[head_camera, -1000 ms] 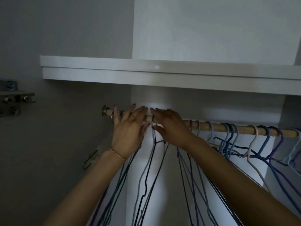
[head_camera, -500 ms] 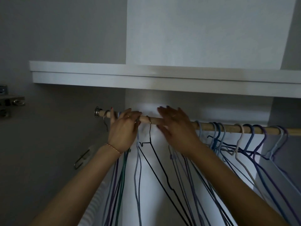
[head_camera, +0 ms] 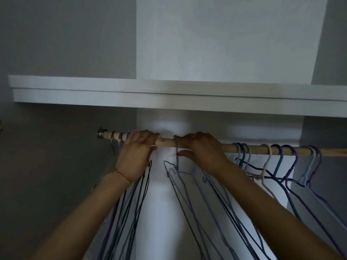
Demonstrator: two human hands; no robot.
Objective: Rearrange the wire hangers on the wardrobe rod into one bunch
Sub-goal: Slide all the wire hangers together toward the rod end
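Note:
A wooden wardrobe rod (head_camera: 165,142) runs from the left wall to the right edge. My left hand (head_camera: 136,154) is curled over it on a tight bunch of thin wire hangers (head_camera: 129,207) that hangs beneath the wrist. My right hand (head_camera: 201,149) lies over the rod a little to the right, fingers on top and thumb below, closed on the hooks of a middle group of hangers (head_camera: 187,186). Further right, several blue, white and purple hangers (head_camera: 279,158) hang spaced apart. Two grey hooks (head_camera: 116,139) sit at the rod's far left end.
A white shelf (head_camera: 169,94) runs just above the rod. The rod's metal bracket (head_camera: 100,133) is fixed to the grey left side wall. A white back panel stands behind the hangers. The hanger bodies trail down past both forearms.
My hands have drawn apart, so a short stretch of bare rod now shows between them. The dark hanger that hung alone between them is no longer in that gap.

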